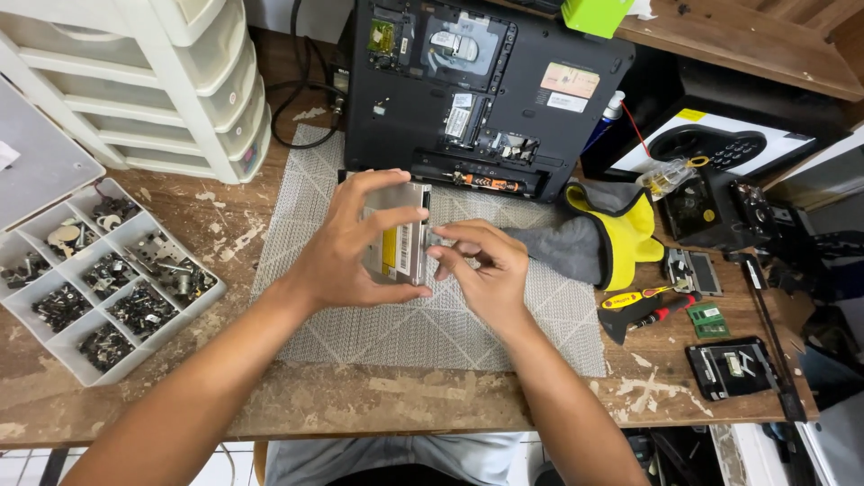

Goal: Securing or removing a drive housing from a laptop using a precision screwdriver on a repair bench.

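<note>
Drive [400, 236] held above the mat [432, 324], just in front of the laptop [486, 90]; left hand [355, 247] grips it, right hand [477, 261] pinches its edge, screw tray [18, 310] far left.

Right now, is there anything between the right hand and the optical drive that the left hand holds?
Nothing visible. The left hand grips the optical drive above the grey mat, and the right hand fingertips already touch the drive's right edge.

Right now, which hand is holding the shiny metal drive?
The left hand grips the optical drive; the right hand only pinches its edge with its fingers.
</note>
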